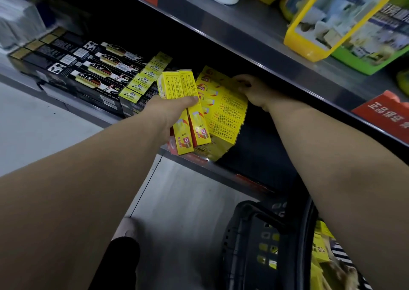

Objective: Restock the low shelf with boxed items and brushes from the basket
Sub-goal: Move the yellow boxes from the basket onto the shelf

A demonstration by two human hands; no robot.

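Gripping two yellow boxes, long axes pointing inward, the left hand hovers just left of the yellow stack, whose far edge the right hand clasps.

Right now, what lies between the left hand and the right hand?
In the head view, two yellow boxes gripped by the left hand, then the stack of yellow boxes, whose far end the right hand holds.
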